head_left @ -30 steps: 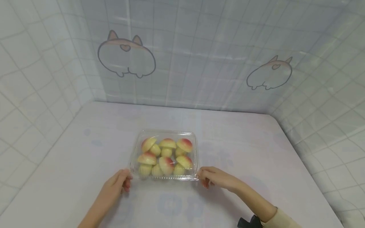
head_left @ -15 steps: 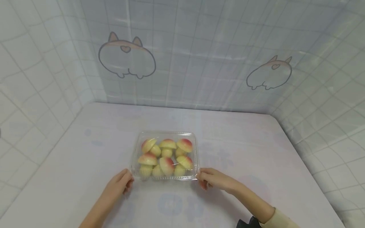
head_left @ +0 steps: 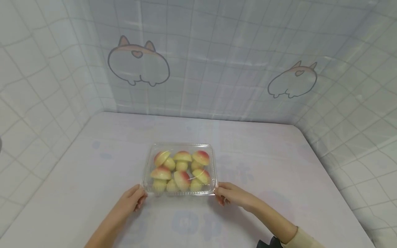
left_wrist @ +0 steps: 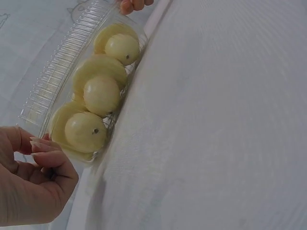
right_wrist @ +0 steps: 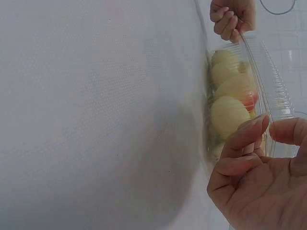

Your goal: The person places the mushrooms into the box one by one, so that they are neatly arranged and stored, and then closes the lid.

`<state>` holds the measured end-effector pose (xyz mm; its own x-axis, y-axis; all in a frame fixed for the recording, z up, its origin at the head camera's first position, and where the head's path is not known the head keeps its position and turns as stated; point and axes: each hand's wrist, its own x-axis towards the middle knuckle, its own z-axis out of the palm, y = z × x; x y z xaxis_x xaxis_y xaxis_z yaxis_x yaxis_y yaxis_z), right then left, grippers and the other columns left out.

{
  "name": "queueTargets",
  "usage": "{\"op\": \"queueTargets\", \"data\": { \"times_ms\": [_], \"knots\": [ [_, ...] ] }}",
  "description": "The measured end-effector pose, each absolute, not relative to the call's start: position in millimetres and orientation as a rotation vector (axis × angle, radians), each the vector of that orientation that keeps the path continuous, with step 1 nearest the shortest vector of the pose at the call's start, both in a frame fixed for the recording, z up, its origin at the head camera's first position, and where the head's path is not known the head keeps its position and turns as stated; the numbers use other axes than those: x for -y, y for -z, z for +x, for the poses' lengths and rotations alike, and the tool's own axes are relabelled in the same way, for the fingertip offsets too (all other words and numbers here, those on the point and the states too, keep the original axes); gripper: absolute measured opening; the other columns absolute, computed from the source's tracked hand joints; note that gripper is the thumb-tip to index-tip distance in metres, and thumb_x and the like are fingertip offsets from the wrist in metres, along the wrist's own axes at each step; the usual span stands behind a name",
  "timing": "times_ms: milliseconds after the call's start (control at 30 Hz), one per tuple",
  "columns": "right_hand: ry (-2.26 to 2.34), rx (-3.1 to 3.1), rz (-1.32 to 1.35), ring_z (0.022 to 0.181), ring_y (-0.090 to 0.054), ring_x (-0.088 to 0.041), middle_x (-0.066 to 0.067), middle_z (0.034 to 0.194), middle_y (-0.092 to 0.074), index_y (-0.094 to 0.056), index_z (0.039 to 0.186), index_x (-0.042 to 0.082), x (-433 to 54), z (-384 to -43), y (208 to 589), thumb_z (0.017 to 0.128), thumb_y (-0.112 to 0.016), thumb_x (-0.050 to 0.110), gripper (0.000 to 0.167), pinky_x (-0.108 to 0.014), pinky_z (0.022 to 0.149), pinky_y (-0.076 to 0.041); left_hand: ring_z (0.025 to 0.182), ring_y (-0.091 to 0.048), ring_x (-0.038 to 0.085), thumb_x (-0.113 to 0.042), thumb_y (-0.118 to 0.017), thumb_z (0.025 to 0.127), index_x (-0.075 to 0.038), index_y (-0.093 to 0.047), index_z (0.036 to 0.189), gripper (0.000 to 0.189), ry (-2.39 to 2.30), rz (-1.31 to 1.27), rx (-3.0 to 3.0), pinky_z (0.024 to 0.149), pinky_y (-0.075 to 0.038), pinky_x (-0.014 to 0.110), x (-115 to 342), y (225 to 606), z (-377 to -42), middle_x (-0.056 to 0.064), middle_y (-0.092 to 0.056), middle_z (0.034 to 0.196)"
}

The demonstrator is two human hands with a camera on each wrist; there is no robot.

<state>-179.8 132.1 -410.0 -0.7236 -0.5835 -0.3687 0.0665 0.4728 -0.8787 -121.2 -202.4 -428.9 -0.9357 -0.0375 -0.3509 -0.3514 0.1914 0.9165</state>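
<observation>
A clear plastic clamshell box [head_left: 183,194] lies on the table in the head view, its lid down. Inside are several mushroom-shaped pieces [head_left: 182,155], yellow with red-tinted caps, in two rows. My left hand [head_left: 130,199] pinches the box's near left corner between thumb and fingers; the left wrist view shows the same left hand [left_wrist: 38,184] at the rim's end. At the near right corner, my right hand [head_left: 234,195] holds the rim. Up close in the right wrist view, thumb and forefinger of that right hand [right_wrist: 259,177] pinch the thin edge.
The pale table [head_left: 263,155] has faint printed shapes. Behind it hangs a gridded sheet [head_left: 217,62] with cartoon animal outlines, and similar sheets rise at both sides. Part of a black object [head_left: 270,243] shows beside the right sleeve at the bottom edge.
Both hands stay at the near corners. My left hand has moved slightly right, its fingers closing onto the box's corner. The box has barely shifted.
</observation>
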Motion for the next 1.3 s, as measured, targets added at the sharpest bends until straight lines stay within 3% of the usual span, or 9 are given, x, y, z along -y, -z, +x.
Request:
{"op": "queueTargets", "data": {
  "times_ms": [267,433,567,700,900,1067,1167,1300],
  "knots": [
    [1.284,-2.071,-0.398,0.062,-0.047,-0.016,0.0,0.064,-0.052,-0.054,0.083,0.002,-135,-181,412,0.093,-0.043,0.022,0.024,-0.023,0.054,-0.034,0.053,-0.041,0.011,-0.012,-0.041,0.093,-0.003,-0.051,0.081,0.018,-1.747,-0.433,-2.292,0.048,-0.037,0.021,199,428,-124,0.001,-0.044,0.062],
    [1.282,-2.093,-0.386,0.062,-0.045,-0.016,0.0,0.065,-0.052,-0.053,0.083,0.002,-136,-182,411,0.095,-0.045,0.024,0.026,-0.023,0.053,-0.034,0.057,-0.048,0.013,-0.017,-0.042,0.098,-0.001,-0.055,0.089,0.022,-1.609,-0.393,-2.433,0.052,-0.041,0.023,205,425,-121,0.002,-0.05,0.066],
    [1.283,-2.142,-0.368,0.064,-0.049,-0.015,-0.001,0.068,-0.053,-0.054,0.094,0.003,-138,-182,409,0.096,-0.049,0.028,0.026,-0.026,0.057,-0.041,0.075,-0.058,0.017,-0.033,-0.039,0.104,-0.003,-0.053,0.102,0.033,-1.389,-0.38,-2.595,0.067,-0.046,0.029,217,421,-119,0.004,-0.06,0.081],
    [1.286,-2.25,-0.361,0.066,-0.053,-0.015,-0.001,0.07,-0.054,-0.051,0.113,0.002,-140,-183,409,0.096,-0.053,0.031,0.033,-0.031,0.064,-0.046,0.098,-0.058,0.03,-0.038,-0.038,0.104,0.001,-0.049,0.114,0.041,-1.304,-0.318,-2.777,0.08,-0.047,0.043,225,415,-118,0.016,-0.062,0.105],
    [1.249,-2.512,-0.42,0.074,-0.056,-0.016,-0.003,0.086,-0.057,-0.047,0.123,-0.001,-138,-183,412,0.097,-0.055,0.027,0.039,-0.028,0.065,-0.047,0.112,-0.044,0.046,-0.022,-0.057,0.096,0.013,-0.045,0.124,0.046,-1.191,-0.089,-3.245,0.09,-0.039,0.059,216,415,-120,0.031,-0.047,0.121],
    [1.225,-2.763,-0.463,0.104,-0.055,-0.025,-0.008,0.114,-0.058,-0.044,0.131,-0.001,-130,-182,411,0.098,-0.056,0.027,0.045,-0.039,0.083,-0.049,0.14,-0.015,0.048,-0.033,-0.056,0.096,0.012,-0.027,0.143,0.071,-1.034,0.084,-3.392,0.109,-0.014,0.065,208,411,-129,0.033,-0.027,0.147],
    [1.114,-2.921,-0.551,0.123,-0.044,-0.034,-0.014,0.135,-0.049,-0.038,0.14,0.0,-125,-182,409,0.099,-0.053,0.032,0.054,-0.052,0.098,-0.041,0.144,0.004,0.043,-0.042,-0.049,0.099,0.012,-0.016,0.148,0.08,-0.896,0.152,-3.364,0.108,0.0,0.068,203,406,-135,0.03,-0.01,0.155],
    [0.827,-3.06,-0.697,0.142,-0.017,-0.039,-0.015,0.156,-0.022,-0.022,0.151,0.002,-120,-182,404,0.099,-0.046,0.045,0.072,-0.061,0.11,-0.021,0.144,0.013,0.038,-0.05,-0.047,0.098,0.012,-0.013,0.148,0.087,-0.734,0.222,-3.365,0.105,0.005,0.072,196,403,-142,0.027,-0.002,0.157]
  ]
}}
